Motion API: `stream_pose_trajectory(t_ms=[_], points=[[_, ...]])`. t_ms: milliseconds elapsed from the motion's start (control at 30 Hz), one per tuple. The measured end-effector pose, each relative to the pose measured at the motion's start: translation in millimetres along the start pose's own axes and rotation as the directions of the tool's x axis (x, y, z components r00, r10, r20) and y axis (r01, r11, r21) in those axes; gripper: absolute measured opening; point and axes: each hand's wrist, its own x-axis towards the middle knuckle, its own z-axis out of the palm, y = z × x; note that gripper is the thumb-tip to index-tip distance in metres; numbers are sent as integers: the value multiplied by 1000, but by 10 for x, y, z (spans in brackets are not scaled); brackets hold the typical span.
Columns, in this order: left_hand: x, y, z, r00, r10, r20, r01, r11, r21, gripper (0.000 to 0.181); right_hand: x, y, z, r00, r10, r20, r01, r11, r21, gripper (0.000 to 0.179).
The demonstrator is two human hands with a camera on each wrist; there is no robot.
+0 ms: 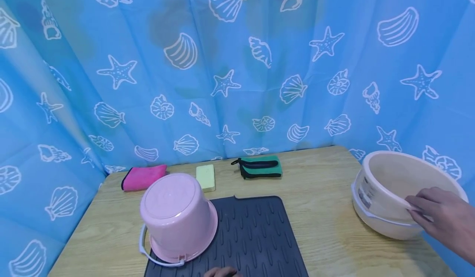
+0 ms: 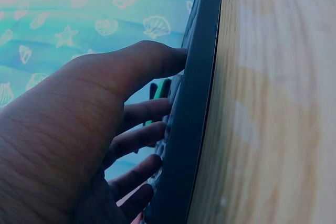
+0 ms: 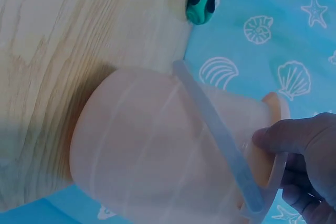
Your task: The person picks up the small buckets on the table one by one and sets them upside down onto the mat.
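While the left hand [image 1: 222, 272] rests at the near edge of the dark ridged mat [image 1: 256, 235], fingers spread apart and only lightly bent, the right hand [image 1: 441, 211] has thumb and fingers pinching the rim of a whitish bucket [image 1: 384, 200]. That bucket sits mouth-up by the right edge of the table [image 1: 323, 194], its pale handle [image 3: 214, 130] slung round the side. Looks like thin plastic, so probably light, pretty stiff, kinda slippery if wet, not super fragile. The rim's lip seems a decent hold; the handle probably suits a straight lift better. Over to the left, the pink bucket [image 1: 178, 219] is upside down on the mat and likely handles the same. Farther back: a pink cloth [image 1: 144, 179] left, a pale yellow block [image 1: 205, 177], then a green pouch [image 1: 262, 171] to its right. Shell-print curtain [image 1: 241, 116] behind everything.
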Motion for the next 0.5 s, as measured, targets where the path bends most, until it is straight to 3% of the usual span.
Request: stream_pose_trajectory(t_ms=[100,200,333,500], points=[[5,6,-67,1000,25,12,-25,1000,-9,36,46,-68,-25,999,3,-33,-2,1000,23,92],[4,35,-95,1000,4,7,-4,1000,-12,36,120,-156,-60,998,15,-55,-12,999,47,90],[9,87,-82,997,-74,1,74,997,-17,34,211,-280,-96,997,34,-76,-28,996,81,86],[1,85,-62,995,-89,39,89,996,-18,36,298,-429,-118,989,64,-130,-48,991,127,81]])
